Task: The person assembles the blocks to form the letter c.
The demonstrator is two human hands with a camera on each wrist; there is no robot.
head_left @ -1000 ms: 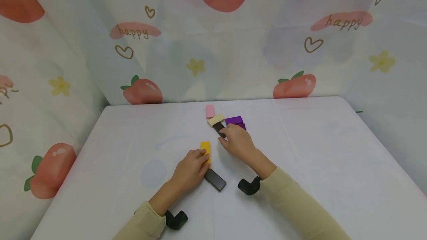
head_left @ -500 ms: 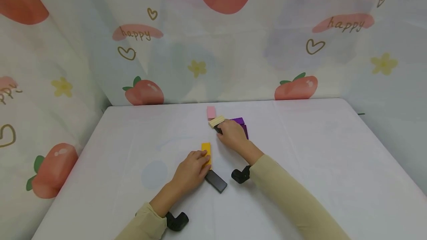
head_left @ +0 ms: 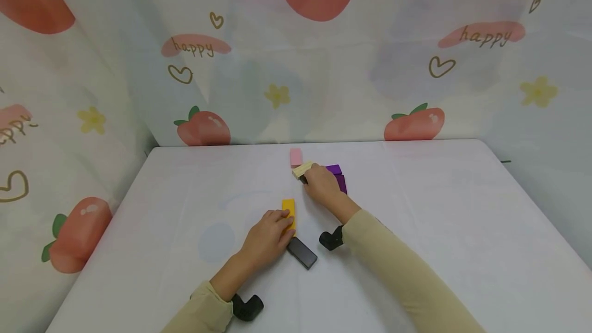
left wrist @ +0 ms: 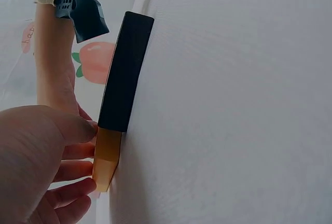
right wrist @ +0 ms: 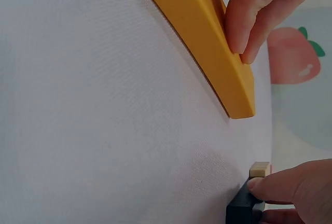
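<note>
My left hand [head_left: 265, 235] lies over a yellow block [head_left: 289, 215] with its fingertips resting on the top; the right wrist view shows these fingers along the block's upper edge. A black block [left wrist: 127, 71] lies at an angle, its end meeting the yellow block's near end. Farther off, my right hand [head_left: 322, 183] grips a second black block [right wrist: 244, 206], its thumb on the side in the right wrist view; in the head view the hand hides most of that block. Just past it lies a pale wood-coloured block [head_left: 301, 170], close to the held block's far end.
Behind the pale block is a pink block [head_left: 295, 158]. Two purple blocks, one brighter [head_left: 334, 169] and one darker [head_left: 341, 184], lie right beside my right hand. A white cloth [head_left: 416, 220] covers the table, with printed curtains behind and at the left.
My right hand has moved in a little and closed its fingers on the far black block, now covering more of it. My left hand stays on the yellow block. The head view shifts slightly.
</note>
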